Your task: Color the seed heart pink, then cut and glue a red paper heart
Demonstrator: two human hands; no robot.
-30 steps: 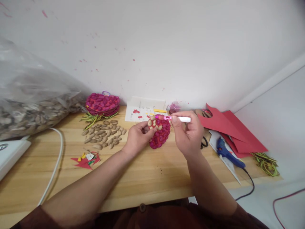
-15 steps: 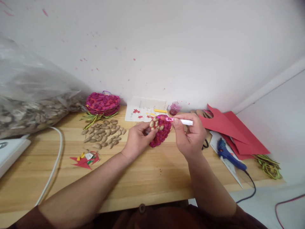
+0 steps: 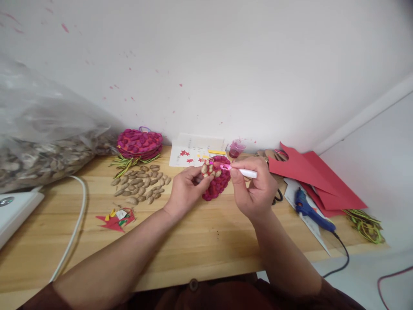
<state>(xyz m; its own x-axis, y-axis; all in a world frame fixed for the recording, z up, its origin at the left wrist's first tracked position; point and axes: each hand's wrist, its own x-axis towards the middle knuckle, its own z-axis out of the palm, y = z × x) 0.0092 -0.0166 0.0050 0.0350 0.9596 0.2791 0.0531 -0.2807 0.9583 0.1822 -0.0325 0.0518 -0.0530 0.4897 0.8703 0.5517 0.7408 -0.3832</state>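
My left hand (image 3: 186, 189) grips the left edge of a round craft piece covered in peanuts (image 3: 220, 185). Most of its peanuts are magenta; several near my left thumb are bare tan. Pinched in my right hand (image 3: 256, 183) is a paintbrush (image 3: 248, 173) with a white handle and a pink-stained front part. Its tip is at the upper part of the craft piece, by the bare peanuts. Whether the tip touches one I cannot tell. Behind the piece stands a small clear cup of magenta paint (image 3: 237, 147).
Loose peanuts (image 3: 142, 183) and paper scraps (image 3: 116, 218) lie left, near a peanut bag (image 3: 48, 159) and a stack of magenta pieces (image 3: 139, 143). A white sheet (image 3: 179, 148) lies behind. Right are red paper (image 3: 325, 183), a blue glue gun (image 3: 312, 213) and green strands (image 3: 364, 226).
The brush tip has moved slightly left and down across the craft piece, my right hand moving with it. My left hand still holds the piece in about the same place.
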